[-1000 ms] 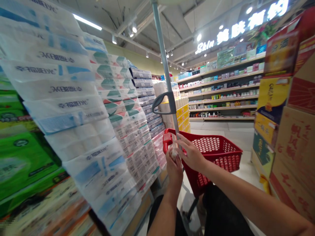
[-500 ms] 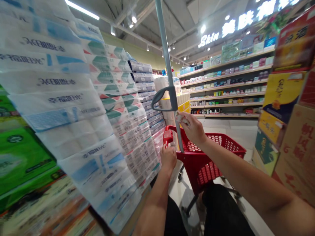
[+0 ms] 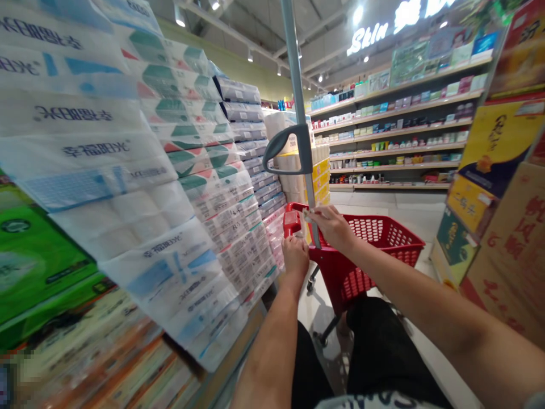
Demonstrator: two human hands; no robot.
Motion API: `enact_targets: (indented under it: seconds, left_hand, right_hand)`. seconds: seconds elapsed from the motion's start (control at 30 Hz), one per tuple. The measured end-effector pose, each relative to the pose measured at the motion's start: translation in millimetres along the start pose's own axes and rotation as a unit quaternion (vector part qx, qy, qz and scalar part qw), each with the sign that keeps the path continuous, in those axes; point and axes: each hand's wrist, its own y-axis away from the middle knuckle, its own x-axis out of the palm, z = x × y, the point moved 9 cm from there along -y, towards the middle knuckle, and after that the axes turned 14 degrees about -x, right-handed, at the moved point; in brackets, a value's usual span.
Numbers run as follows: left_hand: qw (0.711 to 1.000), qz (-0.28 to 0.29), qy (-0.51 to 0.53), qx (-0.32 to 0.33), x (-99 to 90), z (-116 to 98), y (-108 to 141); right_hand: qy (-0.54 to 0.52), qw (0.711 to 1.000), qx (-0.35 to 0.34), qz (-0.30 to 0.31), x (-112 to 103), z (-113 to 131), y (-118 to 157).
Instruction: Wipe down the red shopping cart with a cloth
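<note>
My right hand (image 3: 332, 227) pinches a small crumpled whitish wrapper (image 3: 307, 215) beside a grey metal pole (image 3: 301, 102), which carries a curved grey loop grip (image 3: 288, 150). My left hand (image 3: 294, 255) is curled closed at the red handle (image 3: 292, 223) of a red mesh shopping cart (image 3: 374, 238). The wrapper is mostly hidden by my fingers. The cart basket stands in front of my legs, and both hands are at its near left corner.
Tall stacks of wrapped toilet paper (image 3: 128, 170) rise close on the left above green boxes (image 3: 38, 255). Printed cardboard cartons (image 3: 502, 244) stand on the right. Shelves of skincare products (image 3: 395, 130) line the back of the tiled aisle.
My hands have come apart since the earliest frame. The right hand has risen to the pole with the wrapper, and the left hand now sits at the red handle.
</note>
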Motion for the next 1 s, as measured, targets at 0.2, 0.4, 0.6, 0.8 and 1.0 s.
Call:
enact_targets:
  seconds: [0.2,0.4,0.6,0.8,1.0]
  left_hand:
    - [1.0,0.013,-0.018,0.015,1.2,-2.4,-0.1]
    - [1.0,0.015,-0.024,0.003,7.3,1.7,-1.3]
    - [0.999,0.027,-0.03,0.01,18.1,6.6,-5.6]
    - [0.999,0.032,-0.017,0.003,16.8,9.4,-9.7]
    - [1.0,0.026,-0.013,0.006,17.7,11.6,-12.1]
  right_hand:
    - [-0.018,0.996,-0.005,0.087,29.3,7.2,31.5]
    - [-0.014,0.995,0.009,0.098,34.4,11.8,39.6]
    - [-0.004,0.99,0.027,0.136,48.3,18.2,60.7]
    - [-0.036,0.985,0.019,0.169,64.3,26.2,97.6]
    - [-0.026,0.979,0.018,0.202,81.3,33.7,141.4]
